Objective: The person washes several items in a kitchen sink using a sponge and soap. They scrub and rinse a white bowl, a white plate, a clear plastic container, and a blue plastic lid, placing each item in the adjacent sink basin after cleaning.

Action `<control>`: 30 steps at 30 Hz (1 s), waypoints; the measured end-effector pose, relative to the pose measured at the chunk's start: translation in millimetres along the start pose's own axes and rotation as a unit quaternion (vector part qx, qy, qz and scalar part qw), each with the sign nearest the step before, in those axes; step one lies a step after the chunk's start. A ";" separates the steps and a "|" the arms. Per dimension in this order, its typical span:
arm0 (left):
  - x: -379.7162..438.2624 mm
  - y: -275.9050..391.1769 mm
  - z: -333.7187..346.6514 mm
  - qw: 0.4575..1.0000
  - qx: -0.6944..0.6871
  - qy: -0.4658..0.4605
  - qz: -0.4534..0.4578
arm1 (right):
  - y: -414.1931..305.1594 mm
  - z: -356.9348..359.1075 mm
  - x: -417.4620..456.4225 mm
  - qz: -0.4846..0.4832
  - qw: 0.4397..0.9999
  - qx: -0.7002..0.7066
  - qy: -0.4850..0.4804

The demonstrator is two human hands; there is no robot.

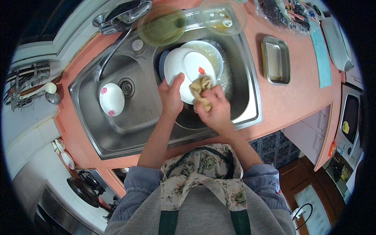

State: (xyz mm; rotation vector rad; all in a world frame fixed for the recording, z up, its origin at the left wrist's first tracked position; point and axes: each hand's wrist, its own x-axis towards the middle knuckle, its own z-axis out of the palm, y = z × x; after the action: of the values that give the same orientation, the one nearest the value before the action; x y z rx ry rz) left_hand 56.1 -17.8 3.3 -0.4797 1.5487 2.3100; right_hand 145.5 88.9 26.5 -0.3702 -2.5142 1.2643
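My left hand (172, 95) grips the near left edge of a white bowl (175, 63), tilted with its underside and a red mark facing up. A crumpled tan cloth (201, 85) is bunched in my right hand (216, 107), pressed against the right part of that bowl. Beneath and behind it, another white bowl (216, 55) holds cloudy liquid in the right basin (239, 97); a blue rim shows at its left. An oval white dish with pink flowers (112, 100) lies by the drain in the left basin (141, 117).
A chrome faucet (113, 54) reaches over the left basin. A greenish translucent bowl (162, 25) and a clear container (223, 17) stand behind the right basin. On the right counter are a rectangular metal tin (276, 60), a plastic bag (289, 14) and a turquoise strip (321, 58). Utensils hang at left.
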 end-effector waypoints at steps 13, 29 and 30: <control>-19.1 8.5 -25.5 0.987 -0.065 -0.056 -0.140 | 144.5 9.4 20.8 0.290 0.855 -0.293 -0.314; -20.3 9.9 -26.4 0.979 0.186 -0.085 -0.025 | 136.8 -15.5 23.4 0.416 0.859 0.214 -0.208; -21.3 11.8 -26.4 0.975 0.204 -0.087 -0.018 | 108.6 -17.5 33.5 0.419 0.833 0.295 -0.207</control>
State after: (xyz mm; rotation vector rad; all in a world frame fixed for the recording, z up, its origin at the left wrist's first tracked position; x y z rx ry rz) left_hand 72.6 -48.2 13.1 -0.1926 1.8394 1.8746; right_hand 131.3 176.6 -46.5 -1.2263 -2.0911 2.5915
